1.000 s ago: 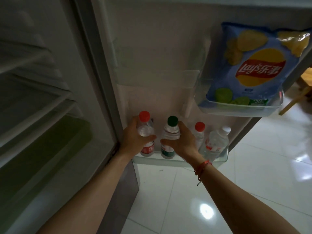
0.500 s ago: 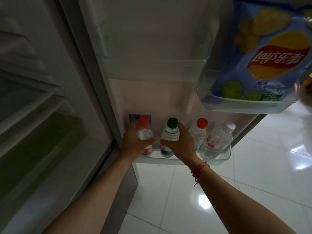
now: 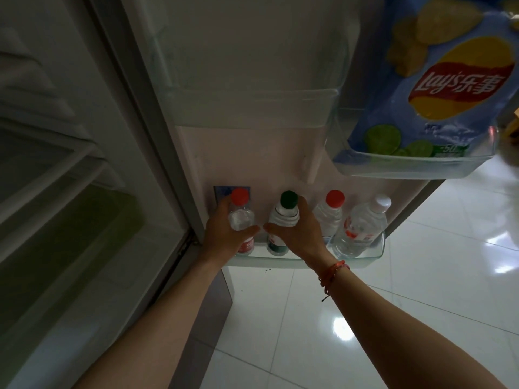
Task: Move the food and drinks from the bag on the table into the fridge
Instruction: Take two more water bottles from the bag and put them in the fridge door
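The fridge door stands open with a clear bottom door shelf (image 3: 373, 252). My left hand (image 3: 224, 234) grips a red-capped water bottle (image 3: 240, 216) standing in that shelf at its left end. Beside it, my right hand (image 3: 297, 234) is wrapped around a green-capped bottle (image 3: 285, 210), also upright in the shelf. To their right stand another red-capped bottle (image 3: 331, 213) and a white-capped bottle (image 3: 361, 226) that leans right. A blue bag of crisps (image 3: 446, 88) sits in the upper right door shelf (image 3: 404, 168).
The fridge interior (image 3: 64, 178) with its shelves and a greenish drawer fills the left. An unfilled clear door shelf (image 3: 252, 108) hangs above the bottles. White glossy floor tiles (image 3: 421, 318) lie below the door. The bag and table are out of view.
The view has shifted closer and slightly downward, so the crisps bag sits higher and further right in the frame. Both hands stay on the same two bottles in the bottom shelf.
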`<state>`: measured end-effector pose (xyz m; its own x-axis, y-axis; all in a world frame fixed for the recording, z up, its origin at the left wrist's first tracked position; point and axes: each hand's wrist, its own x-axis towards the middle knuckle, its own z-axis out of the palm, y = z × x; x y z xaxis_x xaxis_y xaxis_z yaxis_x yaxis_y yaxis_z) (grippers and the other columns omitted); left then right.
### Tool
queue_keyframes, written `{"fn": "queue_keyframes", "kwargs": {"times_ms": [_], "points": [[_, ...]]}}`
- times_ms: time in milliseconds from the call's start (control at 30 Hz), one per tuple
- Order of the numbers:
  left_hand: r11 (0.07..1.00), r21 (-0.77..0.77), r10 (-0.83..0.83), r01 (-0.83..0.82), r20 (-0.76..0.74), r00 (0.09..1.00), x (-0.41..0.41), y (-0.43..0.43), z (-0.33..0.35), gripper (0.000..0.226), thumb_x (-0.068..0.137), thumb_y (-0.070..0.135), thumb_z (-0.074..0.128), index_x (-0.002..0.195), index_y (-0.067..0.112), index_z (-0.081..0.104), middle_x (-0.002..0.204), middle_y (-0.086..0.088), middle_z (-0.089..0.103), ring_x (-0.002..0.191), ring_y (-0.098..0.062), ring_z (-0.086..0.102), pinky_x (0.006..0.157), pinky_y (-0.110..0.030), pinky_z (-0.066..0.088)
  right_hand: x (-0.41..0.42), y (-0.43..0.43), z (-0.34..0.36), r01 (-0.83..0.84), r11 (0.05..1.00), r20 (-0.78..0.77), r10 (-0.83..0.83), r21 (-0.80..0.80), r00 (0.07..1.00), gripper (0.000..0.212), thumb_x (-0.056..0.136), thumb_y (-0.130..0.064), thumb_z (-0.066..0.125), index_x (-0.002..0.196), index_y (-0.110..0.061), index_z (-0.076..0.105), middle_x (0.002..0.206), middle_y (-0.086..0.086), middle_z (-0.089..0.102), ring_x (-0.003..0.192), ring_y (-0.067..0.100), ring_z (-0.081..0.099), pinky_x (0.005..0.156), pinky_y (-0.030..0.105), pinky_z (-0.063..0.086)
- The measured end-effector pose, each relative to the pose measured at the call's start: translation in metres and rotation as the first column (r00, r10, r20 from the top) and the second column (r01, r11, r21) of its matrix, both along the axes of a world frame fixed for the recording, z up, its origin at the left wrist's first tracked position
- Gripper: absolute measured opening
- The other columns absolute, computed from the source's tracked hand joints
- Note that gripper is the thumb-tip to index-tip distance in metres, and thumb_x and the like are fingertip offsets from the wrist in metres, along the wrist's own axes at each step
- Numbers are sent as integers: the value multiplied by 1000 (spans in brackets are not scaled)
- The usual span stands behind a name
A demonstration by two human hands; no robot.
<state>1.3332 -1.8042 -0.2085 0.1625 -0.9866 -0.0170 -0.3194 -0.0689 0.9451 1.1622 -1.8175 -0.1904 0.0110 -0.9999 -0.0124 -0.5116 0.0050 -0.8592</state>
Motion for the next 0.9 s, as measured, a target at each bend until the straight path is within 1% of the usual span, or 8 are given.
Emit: {"fn": "queue_keyframes", "kwargs": {"times_ms": [167, 300, 367, 467, 567, 667, 767, 900], "points": [[999, -31, -14, 15, 34, 999, 2, 10, 8, 65, 74, 20, 85, 125, 36, 48, 115, 17, 59, 103, -3, 57, 81, -17, 44, -2, 6, 12, -15, 1000, 25, 14, 24, 1000, 81, 80, -29, 85, 144, -19, 36, 140, 6, 56, 126, 26, 57, 100, 31, 47], [998, -67, -5, 14, 121, 993, 7, 26, 22, 59, 78, 21, 81, 127, 28, 49, 124, 6, 55, 111, -11, 55, 95, -35, 50, -7, 18, 26, -27, 999, 41, 25, 37, 999, 79, 82, -33, 82, 145, -24, 35, 133, -1, 59, 123, 24, 59, 93, 26, 46], [996, -91, 4, 12, 179, 984, 8, 37, 34, 57, 80, 24, 79, 127, 29, 48, 127, 5, 52, 114, -13, 53, 97, -36, 49, -12, 28, 35, -41, 999, 12, 41, 30, 999, 80, 84, -35, 80, 148, -24, 33, 129, -3, 60, 121, 23, 60, 91, 27, 47], [991, -131, 25, 17, 311, 950, 9, 54, 52, 58, 84, 33, 75, 134, 27, 46, 136, 1, 49, 121, -17, 51, 96, -31, 45, -19, 47, 47, -65, 998, -108, 63, -14, 992, 84, 85, -47, 75, 151, -28, 27, 139, 4, 56, 123, 26, 59, 101, 38, 50], [983, -177, 51, 38, 471, 881, 6, 72, 69, 62, 88, 40, 70, 140, 27, 39, 142, 0, 45, 126, -18, 48, 94, -27, 42, -27, 67, 64, -87, 994, -235, 69, -63, 969, 83, 86, -55, 70, 152, -31, 26, 142, 9, 52, 119, 30, 60, 99, 43, 52], [967, -248, 96, 64, 582, 807, 7, 88, 87, 59, 88, 44, 67, 137, 23, 41, 138, -1, 46, 121, -18, 51, 86, -24, 41, -34, 83, 81, -109, 988, -344, 66, -108, 937, 85, 85, -65, 64, 153, -34, 23, 142, 14, 48, 119, 32, 58, 98, 47, 54], [949, -303, 144, 91, 671, 727, 9, 103, 100, 62, 88, 50, 63, 135, 14, 46, 134, -8, 49, 117, -25, 53, 85, -30, 46, -41, 97, 94, -136, 977, -484, 42, -161, 874, 83, 86, -74, 52, 153, -38, 20, 141, 14, 47, 119, 32, 54, 97, 50, 53], [929, -365, 253, 66, 754, 606, 11, 123, 121, 73, 89, 62, 43, 140, 10, 45, 141, -15, 47, 125, -34, 47, 99, -43, 44, -50, 115, 117, -158, 959, -654, -36, -235, 756, 78, 92, -73, 43, 157, -38, 20, 159, 15, 30, 142, 36, 34, 113, 53, 34]]}}
